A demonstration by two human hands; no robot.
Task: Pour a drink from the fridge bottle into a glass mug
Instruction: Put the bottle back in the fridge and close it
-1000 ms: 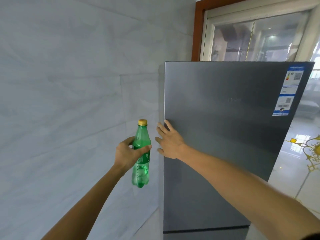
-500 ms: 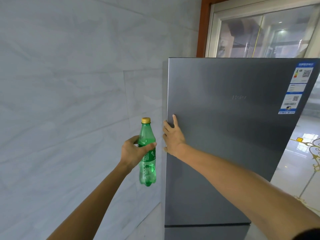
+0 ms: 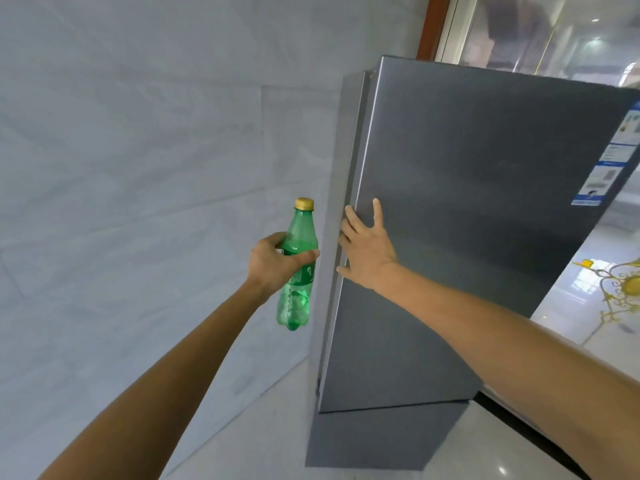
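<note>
A green plastic bottle with a yellow cap stands upright in the air just left of the fridge, and my left hand grips it around its label. The grey fridge fills the right half of the view. Its upper door sits against the body with only a thin seam showing along the left edge. My right hand lies flat on that door near its left edge, fingers spread. No glass mug is in view.
A pale grey tiled wall runs along the left, close beside the fridge. A blue and white energy sticker marks the door's upper right. Glossy white floor with a gold pattern lies to the right; a window with a brown frame is behind.
The view has tilted and moved closer to the fridge. My right hand has stayed flat on the door's left edge and the bottle has stayed upright in my left hand.
</note>
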